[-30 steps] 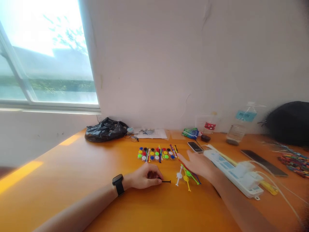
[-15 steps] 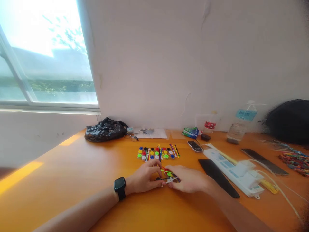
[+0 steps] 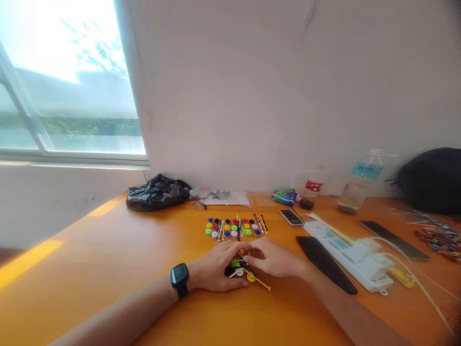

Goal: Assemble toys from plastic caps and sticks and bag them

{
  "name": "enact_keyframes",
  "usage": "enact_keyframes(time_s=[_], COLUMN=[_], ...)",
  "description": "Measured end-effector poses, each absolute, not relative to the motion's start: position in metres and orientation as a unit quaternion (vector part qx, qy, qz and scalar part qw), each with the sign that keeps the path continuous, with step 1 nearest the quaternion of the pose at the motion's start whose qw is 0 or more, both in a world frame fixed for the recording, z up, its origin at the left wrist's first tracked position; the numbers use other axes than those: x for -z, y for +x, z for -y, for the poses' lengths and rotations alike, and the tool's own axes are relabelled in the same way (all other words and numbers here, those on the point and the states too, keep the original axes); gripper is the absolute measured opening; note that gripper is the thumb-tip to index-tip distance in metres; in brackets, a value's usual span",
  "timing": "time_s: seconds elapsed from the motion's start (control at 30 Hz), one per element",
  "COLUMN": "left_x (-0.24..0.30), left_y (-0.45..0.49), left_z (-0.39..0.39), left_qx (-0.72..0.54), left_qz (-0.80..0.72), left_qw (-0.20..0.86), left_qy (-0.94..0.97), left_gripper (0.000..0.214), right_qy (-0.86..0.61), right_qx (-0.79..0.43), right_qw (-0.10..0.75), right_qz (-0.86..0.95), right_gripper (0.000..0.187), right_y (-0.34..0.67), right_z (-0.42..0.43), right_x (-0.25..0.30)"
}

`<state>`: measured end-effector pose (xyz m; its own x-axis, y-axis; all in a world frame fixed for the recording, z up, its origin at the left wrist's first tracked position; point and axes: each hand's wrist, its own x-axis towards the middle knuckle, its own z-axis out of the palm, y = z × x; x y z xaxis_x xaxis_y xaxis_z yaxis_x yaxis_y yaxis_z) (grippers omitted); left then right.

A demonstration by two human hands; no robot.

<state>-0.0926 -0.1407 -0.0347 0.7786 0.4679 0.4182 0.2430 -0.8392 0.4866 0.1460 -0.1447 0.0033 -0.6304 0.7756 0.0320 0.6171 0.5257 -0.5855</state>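
My left hand (image 3: 219, 266), with a watch on its wrist, curls around the left side of a small cluster of coloured plastic discs and sticks. A white stick (image 3: 236, 272), a green piece (image 3: 237, 263) and a black piece show between its fingers and thumb. My right hand (image 3: 275, 258) is bent over the cluster's upper right, its fingertips pressed onto it near the left fingertips. A yellow stick with a disc (image 3: 251, 277) points out toward the lower right. My fingers hide part of the cluster, so its exact joints cannot be made out.
Behind my hands lie rows of coloured discs (image 3: 234, 228) with sticks among them. A black bag (image 3: 158, 193) and glasses (image 3: 197, 205) are at the back left. To the right are a phone (image 3: 291, 217), a dark flat object (image 3: 324, 264), a power strip (image 3: 345, 254) and bottles.
My left hand has closed further around the cluster. My right hand has shifted up and back with its fingers bent, and the yellow stick and disc have come into view at the cluster's lower right.
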Motion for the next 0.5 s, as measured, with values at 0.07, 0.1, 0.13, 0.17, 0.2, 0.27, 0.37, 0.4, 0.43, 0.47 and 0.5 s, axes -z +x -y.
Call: enact_keyframes(time_s=[0.07,0.1,0.13,0.17,0.2,0.27,0.37,0.4,0.43,0.47,0.5], left_x=[0.036,0.037,0.037,0.038,0.038,0.038,0.037,0.037,0.037,0.037,0.038], left_y=[-0.092,-0.092,-0.092,-0.092,-0.092,-0.091,-0.090,-0.090,-0.089,-0.089,-0.089], left_z=[0.141,0.142,0.142,0.142,0.142,0.142,0.142,0.141,0.141,0.140,0.139], left_qx=[-0.272,-0.274,-0.273,-0.272,-0.269,-0.265,-0.269,-0.270,-0.271,-0.271,-0.271], left_qz=[-0.214,-0.222,-0.227,-0.230,-0.229,-0.218,-0.194,-0.187,-0.182,-0.178,-0.176], left_qw=[0.200,0.194,0.186,0.176,0.167,0.153,0.146,0.149,0.152,0.156,0.160], left_qy=[0.917,0.916,0.916,0.918,0.920,0.927,0.932,0.933,0.933,0.933,0.933], left_gripper=[0.076,0.076,0.074,0.070,0.064,0.049,0.035,0.032,0.030,0.029,0.028], right_qy=[-0.429,-0.445,-0.460,-0.475,-0.487,-0.516,-0.567,-0.578,-0.584,-0.589,-0.595], right_qx=[-0.224,-0.191,-0.160,-0.133,-0.115,-0.083,-0.009,-0.010,-0.019,-0.031,-0.045], right_qw=[0.177,0.195,0.211,0.219,0.222,0.208,0.157,0.148,0.138,0.129,0.121], right_qz=[0.857,0.853,0.847,0.842,0.837,0.827,0.808,0.802,0.800,0.797,0.793], right_gripper=[0.027,0.028,0.027,0.025,0.023,0.021,0.025,0.025,0.024,0.021,0.018], right_y=[0.147,0.148,0.149,0.150,0.151,0.154,0.159,0.160,0.161,0.161,0.160], right_z=[0.138,0.134,0.128,0.122,0.113,0.092,0.052,0.038,0.026,0.015,0.006], right_x=[-0.003,-0.004,-0.004,-0.006,-0.007,-0.010,-0.015,-0.016,-0.017,-0.017,-0.017])
